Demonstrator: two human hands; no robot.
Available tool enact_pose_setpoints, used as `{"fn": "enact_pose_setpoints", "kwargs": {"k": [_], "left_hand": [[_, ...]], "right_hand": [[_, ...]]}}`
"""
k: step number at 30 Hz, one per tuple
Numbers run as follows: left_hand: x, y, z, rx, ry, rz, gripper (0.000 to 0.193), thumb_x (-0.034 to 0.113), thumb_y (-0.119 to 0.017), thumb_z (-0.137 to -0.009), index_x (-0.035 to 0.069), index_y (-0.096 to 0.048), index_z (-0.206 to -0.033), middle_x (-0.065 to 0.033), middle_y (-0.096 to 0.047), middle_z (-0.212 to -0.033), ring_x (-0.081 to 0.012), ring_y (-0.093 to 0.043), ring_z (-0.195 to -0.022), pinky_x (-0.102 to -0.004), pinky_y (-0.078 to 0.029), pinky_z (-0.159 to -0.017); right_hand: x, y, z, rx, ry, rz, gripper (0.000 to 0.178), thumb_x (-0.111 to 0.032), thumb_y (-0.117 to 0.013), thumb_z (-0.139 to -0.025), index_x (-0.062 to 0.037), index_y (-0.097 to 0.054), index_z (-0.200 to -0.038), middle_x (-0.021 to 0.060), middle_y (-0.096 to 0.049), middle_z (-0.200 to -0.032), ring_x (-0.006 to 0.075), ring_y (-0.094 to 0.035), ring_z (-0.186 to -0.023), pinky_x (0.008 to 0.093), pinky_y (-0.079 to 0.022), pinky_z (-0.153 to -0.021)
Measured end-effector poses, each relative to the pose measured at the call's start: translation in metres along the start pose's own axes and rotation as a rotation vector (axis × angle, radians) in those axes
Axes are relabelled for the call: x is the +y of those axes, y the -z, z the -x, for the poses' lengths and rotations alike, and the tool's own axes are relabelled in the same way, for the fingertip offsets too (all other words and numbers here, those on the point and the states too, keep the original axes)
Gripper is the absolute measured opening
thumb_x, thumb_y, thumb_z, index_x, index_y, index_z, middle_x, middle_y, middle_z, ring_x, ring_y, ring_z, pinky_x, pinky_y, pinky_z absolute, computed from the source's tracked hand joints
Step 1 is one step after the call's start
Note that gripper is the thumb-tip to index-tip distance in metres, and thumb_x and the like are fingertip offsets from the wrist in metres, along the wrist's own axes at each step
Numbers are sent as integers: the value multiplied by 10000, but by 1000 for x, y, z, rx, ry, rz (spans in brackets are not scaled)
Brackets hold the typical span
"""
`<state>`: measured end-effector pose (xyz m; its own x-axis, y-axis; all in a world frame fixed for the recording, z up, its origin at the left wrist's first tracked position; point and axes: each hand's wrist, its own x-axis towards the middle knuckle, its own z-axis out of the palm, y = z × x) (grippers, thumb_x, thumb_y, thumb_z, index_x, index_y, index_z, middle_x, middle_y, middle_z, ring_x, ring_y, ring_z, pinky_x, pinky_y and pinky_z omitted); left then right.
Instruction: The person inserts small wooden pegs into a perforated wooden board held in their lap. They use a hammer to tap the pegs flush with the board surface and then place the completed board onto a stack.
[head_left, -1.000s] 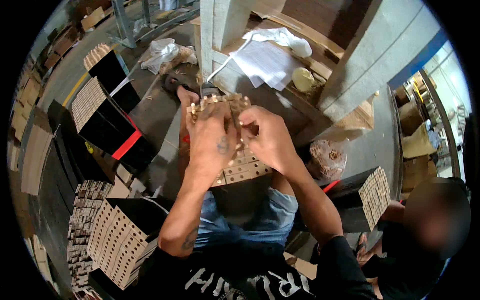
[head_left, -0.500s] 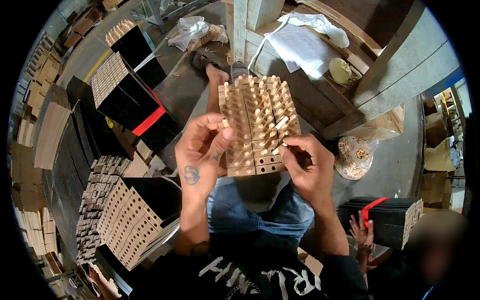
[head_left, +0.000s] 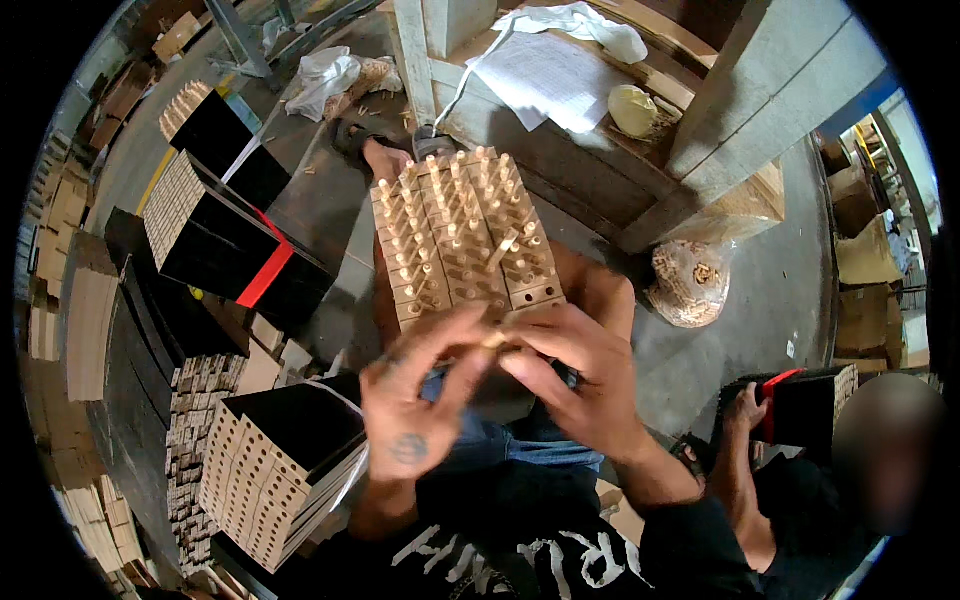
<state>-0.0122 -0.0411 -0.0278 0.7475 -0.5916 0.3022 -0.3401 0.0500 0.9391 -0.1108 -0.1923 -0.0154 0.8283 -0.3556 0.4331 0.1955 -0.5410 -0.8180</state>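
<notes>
On my lap rests a block of wooden boards (head_left: 408, 310), its top edges studded with several upright wooden dowels. One dowel (head_left: 502, 250) leans at a slant among them on the right side. Two dark bare holes show at the near right corner. Just in front of the near edge, my left hand (head_left: 422, 385) and my right hand (head_left: 575, 365) meet, fingertips pinched around a short wooden dowel (head_left: 494, 340). Motion blurs the fingertips somewhat, and the hands hide part of the block's near edge.
Left of me stand a bundle with drilled holes (head_left: 250, 480), a red-strapped black bundle (head_left: 235, 240) and stacked boards (head_left: 195, 430). A clear bag of dowels (head_left: 690, 285) sits on the floor at right. Nearby, another person's hand (head_left: 745, 408) touches a black bundle (head_left: 805, 405).
My hands have come together at the block's near edge; before, they were apart, each with a dowel. The right one left the near holes. The view has shifted, and the other person's hand moved up.
</notes>
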Motion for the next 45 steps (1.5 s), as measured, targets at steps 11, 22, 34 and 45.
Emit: {"fn": "enact_pose_setpoints", "kwargs": {"k": [11, 22, 34, 45], "left_hand": [[7, -18, -73, 84, -298, -601, 201, 62, -746, -819, 34, -716, -1016, -122, -676, -1026, -308, -650, -977, -422, -489, -875], [-12, -24, -87, -82, -251, -590, 131, 78, -683, -870, 3, -642, -969, -144, -626, -994, -307, -584, -973, -392, -448, -877], [-27, -7, -76, 161, -25, -290, 171, 133, -664, -940, 0, -615, -1037, -142, -644, -844, -257, -602, -768, -340, -476, -718], [-35, -6, -73, 181, -98, -284, 181, 144, -666, -952, 8, -617, -1061, -86, -619, -734, -143, -553, -648, -284, -469, -632]], "right_hand": [[28, 4, 2, 352, -334, -69, 162, -58, -719, -885, 2, -682, -1031, 75, -682, -974, 130, -641, -892, 248, -508, -763], [24, -4, -10, 186, 218, 571, 240, 49, -725, -767, 4, -676, -998, 145, -682, -944, 286, -645, -841, 342, -525, -718], [29, 1, -3, 109, 190, 541, 267, 92, -652, -832, 8, -683, -1084, 178, -675, -1032, 342, -659, -944, 366, -538, -811], [32, 6, 3, -26, 182, 623, 458, 114, -626, -809, -40, -641, -1240, 180, -645, -1110, 370, -631, -1003, 428, -498, -858]]}}
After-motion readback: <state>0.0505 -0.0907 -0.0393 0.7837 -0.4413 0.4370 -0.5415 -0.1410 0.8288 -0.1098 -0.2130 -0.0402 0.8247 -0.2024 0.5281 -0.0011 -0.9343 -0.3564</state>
